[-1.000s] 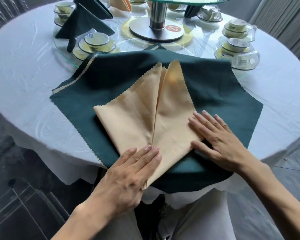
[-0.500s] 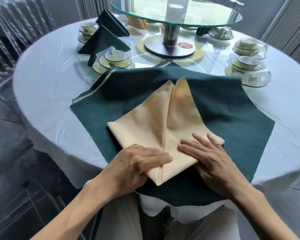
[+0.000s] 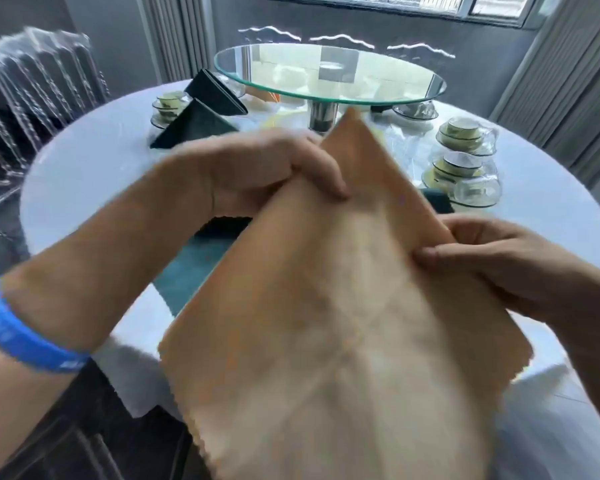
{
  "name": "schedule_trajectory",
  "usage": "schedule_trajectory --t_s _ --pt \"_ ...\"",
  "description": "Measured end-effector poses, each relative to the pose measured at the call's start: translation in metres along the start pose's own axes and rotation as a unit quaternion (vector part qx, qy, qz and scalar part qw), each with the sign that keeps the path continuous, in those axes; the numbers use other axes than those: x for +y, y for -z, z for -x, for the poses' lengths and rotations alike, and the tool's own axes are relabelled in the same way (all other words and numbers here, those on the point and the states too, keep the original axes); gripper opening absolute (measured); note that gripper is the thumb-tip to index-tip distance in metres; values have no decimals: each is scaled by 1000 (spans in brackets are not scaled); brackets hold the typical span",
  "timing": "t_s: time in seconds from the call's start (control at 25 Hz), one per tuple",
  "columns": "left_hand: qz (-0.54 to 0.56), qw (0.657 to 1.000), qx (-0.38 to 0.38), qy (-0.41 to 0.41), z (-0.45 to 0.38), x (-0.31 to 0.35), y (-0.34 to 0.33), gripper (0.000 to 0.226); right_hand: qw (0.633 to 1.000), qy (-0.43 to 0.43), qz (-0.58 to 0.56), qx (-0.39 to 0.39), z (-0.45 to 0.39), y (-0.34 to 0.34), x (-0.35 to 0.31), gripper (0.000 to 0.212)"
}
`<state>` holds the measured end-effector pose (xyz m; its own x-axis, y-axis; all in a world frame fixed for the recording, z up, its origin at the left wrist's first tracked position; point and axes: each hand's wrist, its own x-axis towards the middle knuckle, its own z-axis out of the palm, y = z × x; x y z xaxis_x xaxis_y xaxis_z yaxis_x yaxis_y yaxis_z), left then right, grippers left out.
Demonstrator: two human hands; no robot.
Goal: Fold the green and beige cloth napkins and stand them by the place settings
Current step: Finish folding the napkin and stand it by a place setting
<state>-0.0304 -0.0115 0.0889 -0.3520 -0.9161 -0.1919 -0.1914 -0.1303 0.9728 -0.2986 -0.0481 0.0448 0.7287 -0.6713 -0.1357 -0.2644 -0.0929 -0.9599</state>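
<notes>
Between both hands (image 3: 257, 168) (image 3: 492, 261), beige napkin (image 3: 326, 341), pinched

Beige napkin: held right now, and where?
Yes. Beige napkin is lifted; left hand pinches its upper left edge near the tip, right hand its right edge.

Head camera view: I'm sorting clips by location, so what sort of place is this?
Probably a restaurant or banquet room: a round table with a white cloth, a raised glass turntable at its centre, stacked cups and saucers, and folded green napkins standing by them.

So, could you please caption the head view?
Both hands, left and right, lift the folded beige cloth napkin off the table.
</notes>
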Motion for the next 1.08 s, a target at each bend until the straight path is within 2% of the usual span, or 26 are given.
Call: schedule_trajectory --t_s 0.08,0.2,0.32,0.48,0.56,0.6,0.64,0.68,0.72,0.76,0.8,0.84,0.96,1.08 --pt "-17 995 3 98 -33 -32 -3 17 998 -54 -34 17 -13 -4 26 20" --pt "-63 979 -32 190 -77 -95 -9 20 990 -123 36 67 -34 -5 84 9" --pt "-93 981 -34 165 -85 -128 -1 12 975 -140 107 137 -37 -4 108 9" --pt "-88 986 -74 120 -68 -148 20 36 969 -150 143 135 -42 -3 110 17" --pt "-73 989 -48 116 -69 -149 19 38 964 -149 161 150 -48 -6 106 20" --pt "-105 989 -2 102 -70 -148 13 37 953 -146 198 176 -52 -10 106 22" --pt "-171 981 63 73 -71 -148 6 36 928 -138 269 220 -54 -16 105 26" --pt "-265 954 138 26 -72 -149 -3 37 884 -111 357 282 -57 -24 106 32" --pt "-370 905 207 -41 -72 -152 -15 42 842 -58 418 338 -60 -36 109 38" --pt "-451 855 232 -108 -72 -158 -26 49 823 -4 444 355 -64 -50 113 43" --pt "-494 826 223 -154 -72 -166 -36 57 822 24 459 335 -68 -64 119 49" --pt "-517 817 196 -164 -68 -174 -43 63 830 16 475 294 -70 -75 125 58" --pt "-559 815 128 -82 -38 -208 -31 72 832 -111 508 195 -54 -75 146 75" --pt "-573 806 131 -68 21 -241 -4 68 807 -169 537 176 3 -60 160 79"
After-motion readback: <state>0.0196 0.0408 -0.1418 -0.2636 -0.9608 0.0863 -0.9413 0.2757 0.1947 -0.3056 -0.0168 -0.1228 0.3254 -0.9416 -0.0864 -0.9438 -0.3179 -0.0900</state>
